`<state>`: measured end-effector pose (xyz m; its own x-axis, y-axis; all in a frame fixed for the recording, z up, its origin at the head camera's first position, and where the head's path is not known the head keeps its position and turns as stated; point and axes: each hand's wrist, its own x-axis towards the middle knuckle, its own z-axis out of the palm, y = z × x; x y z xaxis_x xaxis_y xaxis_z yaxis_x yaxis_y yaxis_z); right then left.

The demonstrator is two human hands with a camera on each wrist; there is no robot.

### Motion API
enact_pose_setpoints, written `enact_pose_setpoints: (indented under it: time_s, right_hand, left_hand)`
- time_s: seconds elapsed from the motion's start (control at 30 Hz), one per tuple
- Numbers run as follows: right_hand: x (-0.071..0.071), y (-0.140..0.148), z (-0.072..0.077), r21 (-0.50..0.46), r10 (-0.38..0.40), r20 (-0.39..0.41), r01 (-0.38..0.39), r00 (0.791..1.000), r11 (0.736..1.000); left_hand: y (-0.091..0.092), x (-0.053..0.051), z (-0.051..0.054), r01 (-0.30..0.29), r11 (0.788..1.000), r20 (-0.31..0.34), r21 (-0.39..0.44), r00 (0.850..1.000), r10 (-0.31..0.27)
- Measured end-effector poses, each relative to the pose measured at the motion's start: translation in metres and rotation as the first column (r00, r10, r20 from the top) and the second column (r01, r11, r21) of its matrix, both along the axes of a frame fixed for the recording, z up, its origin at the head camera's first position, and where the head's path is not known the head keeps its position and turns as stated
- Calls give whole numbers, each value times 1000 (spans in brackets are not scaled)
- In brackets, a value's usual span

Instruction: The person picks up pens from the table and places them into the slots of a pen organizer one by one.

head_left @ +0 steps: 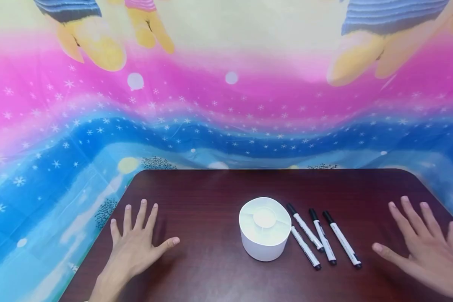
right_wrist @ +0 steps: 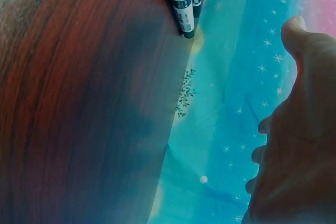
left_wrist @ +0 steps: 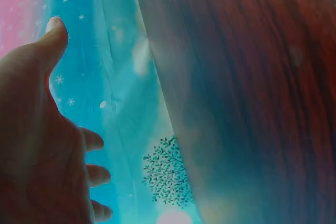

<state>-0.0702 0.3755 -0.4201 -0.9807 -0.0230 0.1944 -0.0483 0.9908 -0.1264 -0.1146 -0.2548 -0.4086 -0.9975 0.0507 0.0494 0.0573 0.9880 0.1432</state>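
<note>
A round white container (head_left: 265, 247) stands upright right of centre in the head view, with dividers and a round middle section inside. Just to its right, several white markers with black caps lie on the table, among them the rightmost marker (head_left: 343, 240); one marker (right_wrist: 182, 11) shows at the top of the right wrist view. Spread out with fingers apart, my left hand (head_left: 136, 249) is over the table's left side and holds nothing. My right hand (head_left: 426, 247), fingers also spread, is at the right side, apart from the markers and holding nothing.
The dark red-brown wooden table (head_left: 204, 188) has rounded far corners. Behind it and along its sides hangs a colourful cloth (head_left: 211, 100) in pink and blue, printed with snowflakes and cartoon figures.
</note>
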Motion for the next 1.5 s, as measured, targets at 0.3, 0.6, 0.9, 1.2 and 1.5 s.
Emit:
enact_pose_setpoints:
  time_s: [0.3,0.6,0.9,1.2,1.5]
  right_hand:
    - [-9,-3,-2,-61,75,1,-74,997,995]
    - [-23,-8,-9,-247,212,-6,-207,977,947]
    - [-30,-11,-12,-379,247,112,-188,963,906]
    - [-31,-13,-15,-375,223,145,-155,964,914]
    - [-42,-10,-19,-538,272,165,-145,948,830]
  left_hand:
    - [6,-3,1,25,999,-10,20,1000,-25]
    - [30,-20,6,114,991,-39,77,993,-111]
    - [50,-35,6,242,960,-99,139,968,-230]
    - [72,-37,7,369,906,-148,207,927,-343]
    - [103,-40,1,449,824,-147,346,893,-425]
